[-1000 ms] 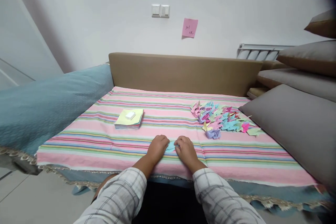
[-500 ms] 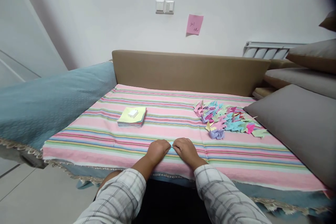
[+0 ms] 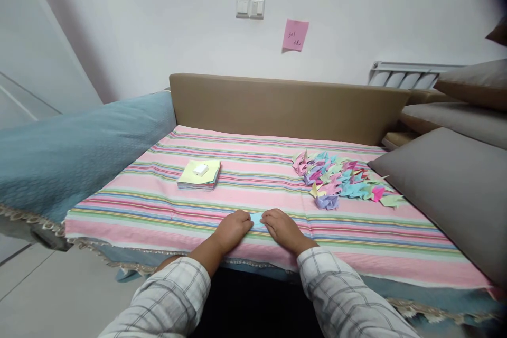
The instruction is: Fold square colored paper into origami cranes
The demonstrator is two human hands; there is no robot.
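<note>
A small light blue paper (image 3: 257, 219) lies on the striped cloth (image 3: 158, 206) near its front edge. My left hand (image 3: 233, 229) presses on the paper's left side with curled fingers. My right hand (image 3: 282, 229) pinches its right side. Most of the paper is hidden under my fingers. A stack of coloured paper squares (image 3: 199, 175) with a small white object (image 3: 200, 169) on top sits to the far left. A heap of folded paper cranes (image 3: 343, 179) in many colours lies to the far right.
A tan sofa back (image 3: 285, 105) runs behind the cloth. A teal blanket (image 3: 71, 153) covers the left side. Grey cushions (image 3: 455, 179) are stacked at the right. A pink note (image 3: 295, 35) and light switches (image 3: 250, 7) are on the wall.
The view has shifted slightly. Both hands stay on the blue paper, with the fingers drawing a little closer over it and then easing apart.
</note>
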